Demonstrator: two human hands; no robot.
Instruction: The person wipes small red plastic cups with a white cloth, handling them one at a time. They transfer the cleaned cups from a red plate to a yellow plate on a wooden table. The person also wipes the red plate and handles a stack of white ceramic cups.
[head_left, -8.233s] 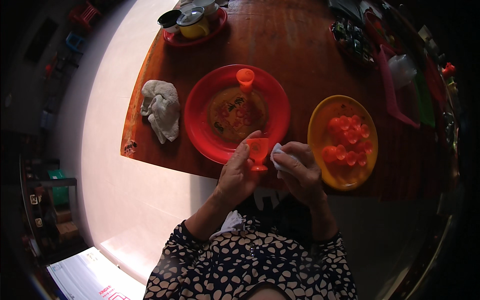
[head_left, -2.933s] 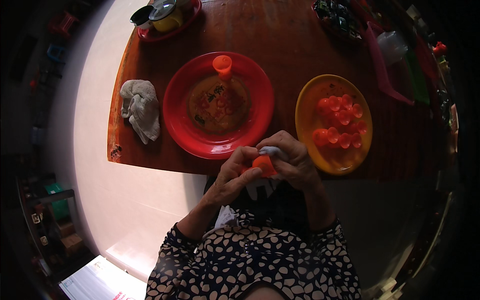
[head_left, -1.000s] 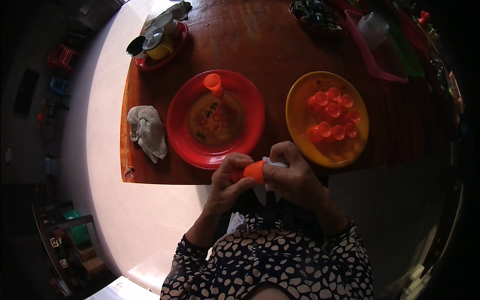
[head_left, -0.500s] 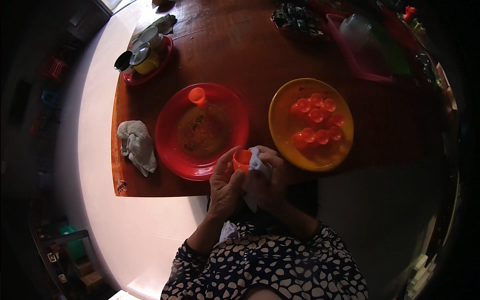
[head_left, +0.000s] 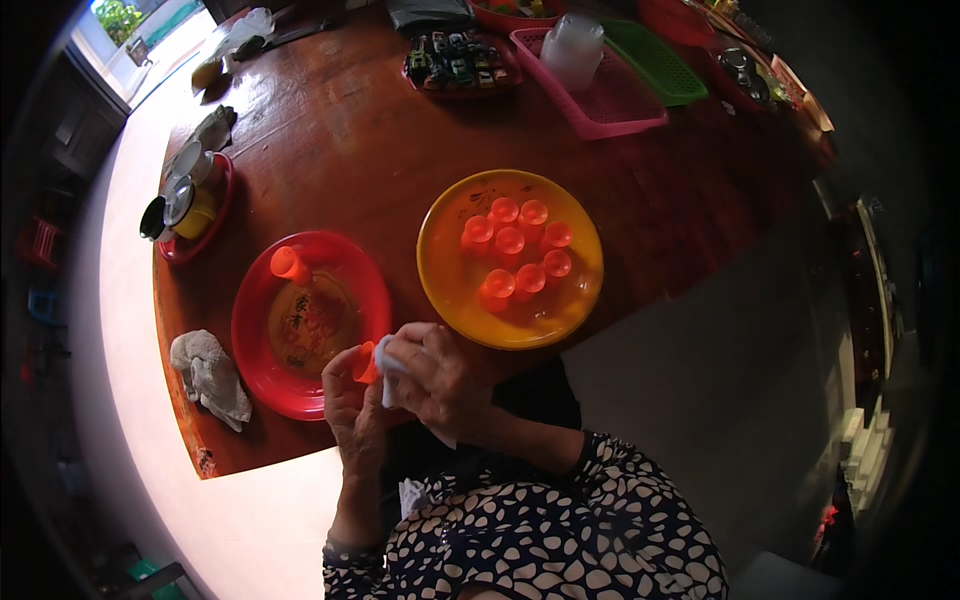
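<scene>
Close to the table's near edge, my left hand (head_left: 352, 415) grips a small orange plastic cup (head_left: 365, 362) by its side. My right hand (head_left: 442, 385) holds a white cloth (head_left: 390, 362) against the cup; its fingers hide part of the cloth. Just beyond the left hand lies a red plate (head_left: 252, 368) with another orange cup (head_left: 288, 263) near its far rim. Farther right, a yellow plate (head_left: 555, 318) carries several similar orange cups (head_left: 509, 240), rounded ends showing.
A crumpled grey-white towel (head_left: 212, 378) lies at the table's left edge. Cups and mugs (head_left: 192, 208) stand on a small red tray behind it. Toward the back are a red dish of small dark packets (head_left: 455, 62), a pink basket (head_left: 620, 122) and a green basket (head_left: 660, 65).
The view has swung to the right, so the table appears turned and shifted left. Both hands keep the cup and cloth; the cup is now tilted, with the right hand over its end.
</scene>
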